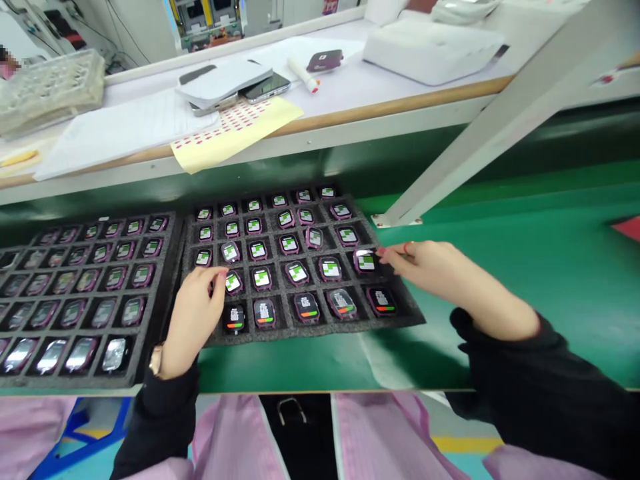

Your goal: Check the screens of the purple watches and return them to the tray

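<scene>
A dark foam tray (pixel 313 328) lies in front of me, its compartments holding purple-framed smartwatches with lit screens. My right hand (pixel 430 270) pinches the right edge of a smartwatch (pixel 365 261) in the rightmost column, which shows a green and white screen. At the tray's left side, the bent fingers of my left hand (pixel 197 303) are drawn together beside another smartwatch (pixel 233 282). What these fingertips hold, if anything, is hidden. Along the front row, several watches such as this smartwatch (pixel 307 307) show orange and green bars.
A second foam tray (pixel 167 267) of watches stands at the left. Above the green bench (pixel 505 267) runs a shelf (pixel 345 107) with papers, phones, a marker (pixel 303 75) and a white box (pixel 430 53). A slanted metal post (pixel 480 127) rises right of the tray.
</scene>
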`<state>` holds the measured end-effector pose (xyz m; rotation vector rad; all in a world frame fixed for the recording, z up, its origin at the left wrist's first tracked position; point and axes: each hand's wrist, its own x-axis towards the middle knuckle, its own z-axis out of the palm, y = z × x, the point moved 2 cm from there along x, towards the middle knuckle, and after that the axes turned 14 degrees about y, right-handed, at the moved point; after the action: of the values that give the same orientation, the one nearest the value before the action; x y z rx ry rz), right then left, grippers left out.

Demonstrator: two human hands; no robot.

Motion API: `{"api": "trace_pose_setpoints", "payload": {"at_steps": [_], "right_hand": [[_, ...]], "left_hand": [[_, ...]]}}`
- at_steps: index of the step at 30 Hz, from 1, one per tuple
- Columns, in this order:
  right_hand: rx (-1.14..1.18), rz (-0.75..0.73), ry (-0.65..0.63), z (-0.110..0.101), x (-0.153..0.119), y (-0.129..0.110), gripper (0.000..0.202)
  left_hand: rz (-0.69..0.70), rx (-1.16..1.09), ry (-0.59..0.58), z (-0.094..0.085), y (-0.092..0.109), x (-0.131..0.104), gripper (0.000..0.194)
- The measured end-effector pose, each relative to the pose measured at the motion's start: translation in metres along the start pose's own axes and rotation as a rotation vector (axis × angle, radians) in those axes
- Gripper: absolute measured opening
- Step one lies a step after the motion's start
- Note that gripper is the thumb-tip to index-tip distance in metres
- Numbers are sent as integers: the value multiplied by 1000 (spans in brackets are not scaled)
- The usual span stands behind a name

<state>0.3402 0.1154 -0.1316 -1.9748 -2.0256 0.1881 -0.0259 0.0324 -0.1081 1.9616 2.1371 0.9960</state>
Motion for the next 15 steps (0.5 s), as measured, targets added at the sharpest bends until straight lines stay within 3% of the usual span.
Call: {"api": "trace_pose_setpoints", "payload": {"at_steps": [2, 5, 10, 15], "right_hand": [[-36, -16, -25, 14, 1, 2, 31], [-72, -41, -34, 27, 0, -1, 33], [-69, -45, -43, 36, 2, 0, 41], [27, -17, -60, 34, 5, 1, 36]], "left_hand": [[24, 103, -51, 19, -13, -4, 34], [65, 204, -90, 34, -18, -8, 40], [31, 237, -41, 38, -18, -7, 40], [-22, 170, -31, 33, -23, -5, 33]]}}
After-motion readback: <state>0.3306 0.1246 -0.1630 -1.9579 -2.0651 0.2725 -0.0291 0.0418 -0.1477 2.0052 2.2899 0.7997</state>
